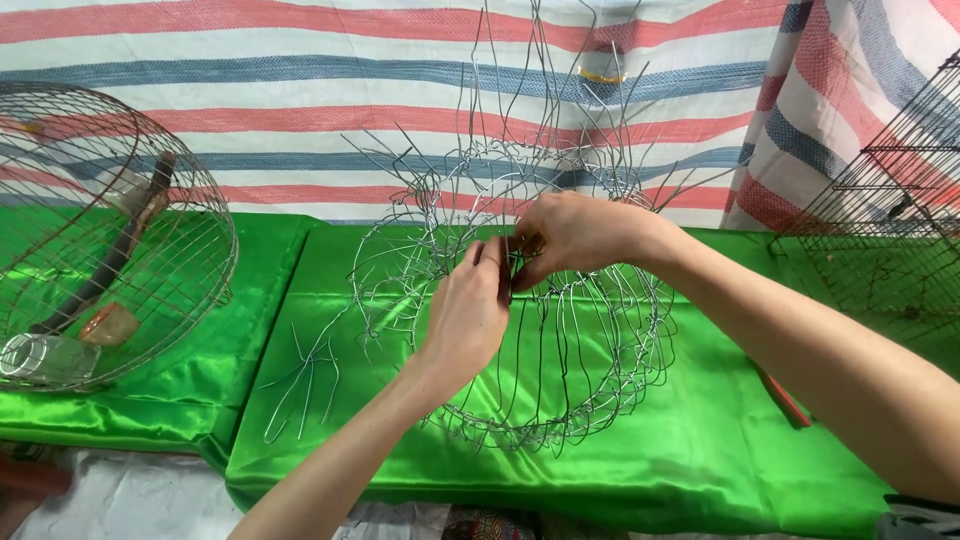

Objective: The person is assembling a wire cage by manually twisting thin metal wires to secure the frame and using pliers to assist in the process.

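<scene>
From the head camera I see both forearms reaching in from the bottom of the frame and meeting at the centre. The left hand [468,312] comes up from below with its back toward me, wrist nearly straight, fingers curled forward and pinched around a thin strand of the half-built wire basket [600,385]. The right hand [572,236] arrives from the right on a long, slanting forearm, knuckles up, fingers bent down and closed on the same spot, touching the left fingertips. I think both pinch one wire, though the strands there are too fine for me to be sure.

The basket frame rests on the green satin cloth [720,440] in the middle of the table, its round rim tilted toward me and loose wire ends spraying upward against the striped tarp [250,60] behind. A small bundle of bent wires [300,385] lies on the cloth just left of it. Farther left sits a finished round wire cage [195,215] on its side, with a clear jar [45,358] inside. A dark wire cage [890,220] stands at the right edge, and a red-handled tool [785,398] peeks out beneath my right forearm.
</scene>
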